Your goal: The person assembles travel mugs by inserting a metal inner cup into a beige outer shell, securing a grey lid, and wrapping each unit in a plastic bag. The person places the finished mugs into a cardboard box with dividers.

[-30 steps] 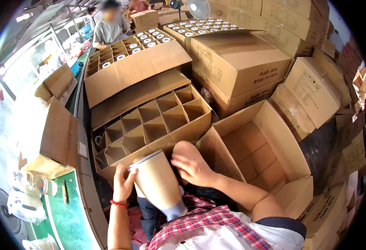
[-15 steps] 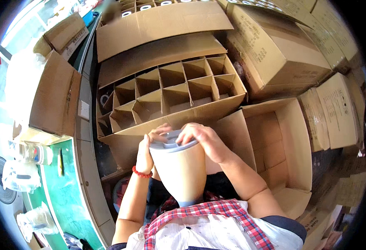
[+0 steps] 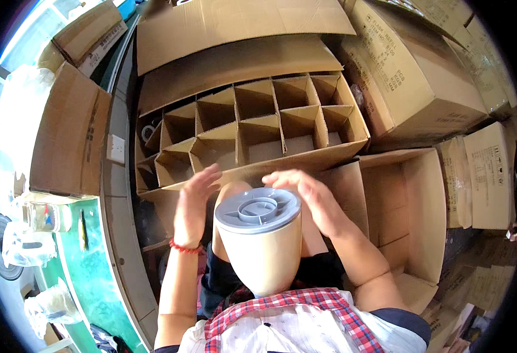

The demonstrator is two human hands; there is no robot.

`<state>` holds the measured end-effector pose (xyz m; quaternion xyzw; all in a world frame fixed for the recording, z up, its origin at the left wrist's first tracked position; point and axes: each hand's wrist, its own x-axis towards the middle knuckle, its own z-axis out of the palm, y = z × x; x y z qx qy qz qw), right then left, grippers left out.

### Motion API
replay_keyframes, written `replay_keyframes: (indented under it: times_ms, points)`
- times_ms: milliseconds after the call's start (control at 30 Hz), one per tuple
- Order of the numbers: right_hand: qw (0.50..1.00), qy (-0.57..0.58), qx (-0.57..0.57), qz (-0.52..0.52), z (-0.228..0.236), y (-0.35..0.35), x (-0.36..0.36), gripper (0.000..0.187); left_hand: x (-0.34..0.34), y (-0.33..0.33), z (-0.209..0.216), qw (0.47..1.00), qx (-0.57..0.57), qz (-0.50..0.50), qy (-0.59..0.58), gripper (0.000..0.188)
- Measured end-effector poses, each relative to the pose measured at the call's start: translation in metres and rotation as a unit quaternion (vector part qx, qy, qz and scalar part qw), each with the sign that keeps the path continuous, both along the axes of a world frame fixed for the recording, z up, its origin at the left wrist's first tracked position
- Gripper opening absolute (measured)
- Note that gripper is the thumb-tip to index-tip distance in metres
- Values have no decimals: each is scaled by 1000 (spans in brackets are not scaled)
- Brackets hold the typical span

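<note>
A cream, tapering flask body (image 3: 259,256) stands upright against my lap and apron, its narrow end down by my waist. Its wide upper end carries a grey plastic cap (image 3: 257,210) with a raised ring and ribs. My left hand (image 3: 195,203) is lifted off to the left of the cap, fingers stretched out and holding nothing. On the other side my right hand (image 3: 311,197) is spread just beyond the rim, also empty. Whether its fingertips touch the cap's far edge is hard to tell.
Ahead lies an open carton (image 3: 258,165) with cardboard dividers; a white ring shows in its left part. An open box (image 3: 423,206) sits to the right, a large closed carton (image 3: 411,70) behind it. At left, a green-topped table (image 3: 93,259) bears a cutter (image 3: 83,229).
Both hands have come off the cap and moved apart, leaving its ring visible. The view has shifted slightly, and the flask's top tilts more toward me.
</note>
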<state>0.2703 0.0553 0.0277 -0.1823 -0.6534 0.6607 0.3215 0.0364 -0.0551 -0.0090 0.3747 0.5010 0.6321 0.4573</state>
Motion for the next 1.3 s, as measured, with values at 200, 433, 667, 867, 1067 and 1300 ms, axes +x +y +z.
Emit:
replay_keyframes:
  times_ms: [200, 433, 667, 867, 1067, 1300]
  points:
    - [981, 49, -176, 67, -22, 4, -16, 66, 17, -11, 14, 970, 75, -146, 177, 62]
    - [874, 24, -410, 259, -54, 40, -57, 64, 32, -3, 109, 844, 11, -192, 500, 58]
    - [944, 41, -268, 189, -54, 19, -85, 68, 82, 32, 141, 695, 125, -83, 703, 65]
    - [953, -99, -283, 53, -21, 72, -66, 43, -37, 35, 113, 974, -6, 97, 204, 16]
    - [766, -104, 634, 27, 66, 37, -85, 63, -36, 18, 74, 988, 38, 151, -20, 25]
    - [767, -276, 570, -99, 96, 23, -122, 78, 4, -3, 93, 976, 87, 188, 63, 41]
